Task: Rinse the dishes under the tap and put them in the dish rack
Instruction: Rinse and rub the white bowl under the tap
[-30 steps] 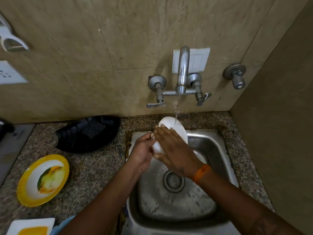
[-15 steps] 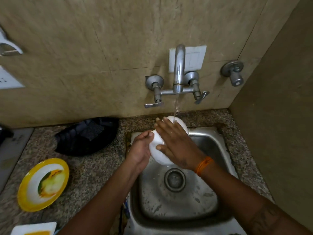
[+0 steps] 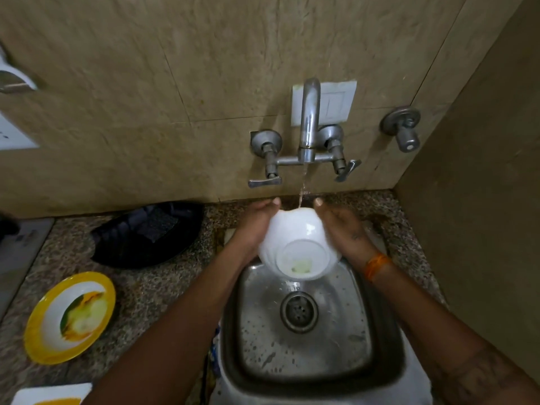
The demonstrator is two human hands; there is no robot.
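White round ceramic bowl (image 3: 301,247) sits tilted between both hands over the steel sink (image 3: 380,346) under the tap stream — left hand (image 3: 257,226) and right hand (image 3: 342,226) each grip one side, its base facing the person — equally near.

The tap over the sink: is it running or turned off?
Running. A thin stream of water falls from the tap onto the rim of the white bowl held over the sink.
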